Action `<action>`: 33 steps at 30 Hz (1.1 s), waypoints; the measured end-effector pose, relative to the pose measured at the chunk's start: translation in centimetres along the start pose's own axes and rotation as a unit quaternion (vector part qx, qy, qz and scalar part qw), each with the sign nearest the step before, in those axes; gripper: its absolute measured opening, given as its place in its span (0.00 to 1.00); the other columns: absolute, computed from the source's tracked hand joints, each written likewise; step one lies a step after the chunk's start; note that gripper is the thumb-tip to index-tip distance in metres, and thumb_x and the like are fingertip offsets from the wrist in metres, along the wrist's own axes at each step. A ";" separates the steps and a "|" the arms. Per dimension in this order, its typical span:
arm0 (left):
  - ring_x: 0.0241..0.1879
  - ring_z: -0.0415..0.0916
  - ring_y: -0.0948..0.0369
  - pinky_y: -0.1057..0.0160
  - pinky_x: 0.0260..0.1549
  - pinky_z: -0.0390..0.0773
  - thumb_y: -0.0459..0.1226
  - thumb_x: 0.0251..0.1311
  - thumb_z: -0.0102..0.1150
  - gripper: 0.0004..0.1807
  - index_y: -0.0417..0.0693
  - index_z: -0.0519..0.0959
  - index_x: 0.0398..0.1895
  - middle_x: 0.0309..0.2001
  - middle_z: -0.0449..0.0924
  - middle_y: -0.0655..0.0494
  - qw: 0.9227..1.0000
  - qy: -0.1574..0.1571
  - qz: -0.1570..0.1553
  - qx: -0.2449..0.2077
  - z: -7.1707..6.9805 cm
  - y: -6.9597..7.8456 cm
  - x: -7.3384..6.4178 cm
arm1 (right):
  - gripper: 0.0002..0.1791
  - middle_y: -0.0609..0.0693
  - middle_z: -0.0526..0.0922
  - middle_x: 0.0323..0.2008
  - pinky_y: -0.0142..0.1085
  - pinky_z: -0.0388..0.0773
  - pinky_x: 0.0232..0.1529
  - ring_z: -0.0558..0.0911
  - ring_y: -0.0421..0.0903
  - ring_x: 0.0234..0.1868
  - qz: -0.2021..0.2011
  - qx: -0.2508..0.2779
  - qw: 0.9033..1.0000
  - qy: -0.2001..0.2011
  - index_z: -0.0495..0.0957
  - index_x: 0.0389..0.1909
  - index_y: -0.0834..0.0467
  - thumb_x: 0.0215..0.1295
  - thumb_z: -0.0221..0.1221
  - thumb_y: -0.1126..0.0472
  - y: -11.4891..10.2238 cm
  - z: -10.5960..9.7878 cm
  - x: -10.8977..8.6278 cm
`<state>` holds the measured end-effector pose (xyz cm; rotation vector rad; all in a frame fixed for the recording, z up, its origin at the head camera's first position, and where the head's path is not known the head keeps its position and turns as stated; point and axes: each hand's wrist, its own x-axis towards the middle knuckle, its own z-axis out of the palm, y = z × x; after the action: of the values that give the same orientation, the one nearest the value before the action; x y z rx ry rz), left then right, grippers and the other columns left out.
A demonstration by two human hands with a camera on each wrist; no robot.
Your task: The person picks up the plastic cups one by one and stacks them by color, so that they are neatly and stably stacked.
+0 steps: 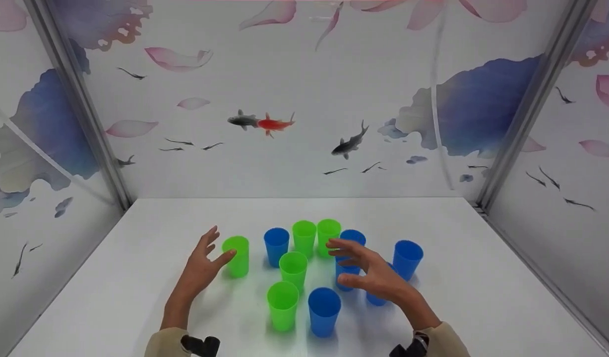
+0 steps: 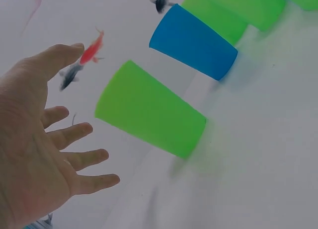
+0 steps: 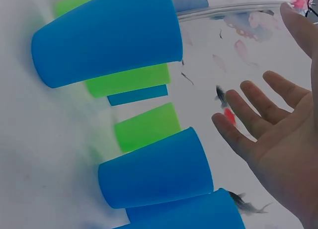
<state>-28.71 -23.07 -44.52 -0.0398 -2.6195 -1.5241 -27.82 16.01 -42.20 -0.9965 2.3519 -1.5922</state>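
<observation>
To either side of the front blue cup point(image 1: 324, 315), left hand point(image 1: 201, 268) and right hand point(image 1: 376, 275) are held spread, empty; reaching is presumed, curling would be needed for gripping.

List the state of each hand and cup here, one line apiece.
Left hand: open, holding nothing.
Right hand: open, holding nothing.
Leftmost green cup: upright, mouth up.
Front green cup: upright, mouth up.
Other three green cups: upright, mouth up.
Front blue cup: upright, mouth up.
Leftmost blue cup: upright, mouth up.
Rightmost blue cup: upright, mouth up.
Blue cups behind the right hand: upright, partly hidden.
</observation>
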 end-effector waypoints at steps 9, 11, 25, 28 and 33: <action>0.77 0.52 0.39 0.37 0.71 0.62 0.50 0.64 0.65 0.49 0.50 0.48 0.80 0.78 0.54 0.41 1.000 -0.010 -0.022 -0.002 1.6 -0.9 0.6 | 0.39 0.50 0.70 0.72 0.62 0.67 0.69 0.69 0.63 0.72 0.056 0.021 0.995 -0.083 0.65 0.73 0.47 0.63 0.63 0.38 1.3 0.5 0.0; 0.77 0.52 0.38 0.37 0.70 0.64 0.51 0.63 0.65 0.49 0.50 0.49 0.80 0.79 0.53 0.41 1.000 -0.010 -0.026 -0.002 1.8 -1.0 0.7 | 0.38 0.49 0.71 0.71 0.62 0.67 0.70 0.69 0.63 0.72 0.062 0.026 0.993 -0.096 0.65 0.72 0.44 0.63 0.63 0.39 1.4 0.6 -0.1; 0.75 0.57 0.36 0.39 0.69 0.66 0.52 0.66 0.62 0.45 0.46 0.53 0.78 0.78 0.53 0.38 0.999 -0.006 -0.038 0.001 2.6 -1.1 1.0 | 0.40 0.49 0.73 0.69 0.56 0.67 0.71 0.72 0.52 0.70 0.098 -0.010 0.980 -0.174 0.66 0.71 0.42 0.58 0.69 0.40 2.1 2.1 -0.2; 0.73 0.59 0.37 0.39 0.69 0.67 0.51 0.66 0.62 0.44 0.46 0.54 0.78 0.77 0.55 0.37 0.999 -0.003 -0.039 0.002 2.5 -1.0 1.0 | 0.40 0.44 0.74 0.68 0.56 0.66 0.71 0.72 0.52 0.70 0.105 -0.010 0.979 -0.176 0.67 0.70 0.43 0.58 0.69 0.41 2.0 2.2 -0.2; 0.72 0.62 0.37 0.39 0.68 0.69 0.51 0.66 0.62 0.43 0.46 0.55 0.77 0.75 0.58 0.36 0.999 -0.002 -0.034 -0.007 2.5 -1.0 1.1 | 0.38 0.40 0.75 0.66 0.57 0.66 0.71 0.72 0.51 0.69 0.116 -0.010 0.978 -0.171 0.69 0.68 0.43 0.58 0.70 0.42 1.8 2.2 -0.2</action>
<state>-30.09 -21.47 -46.51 0.0455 -2.6396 -1.5639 -27.47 14.83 -44.81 -0.8779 2.1590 -1.2064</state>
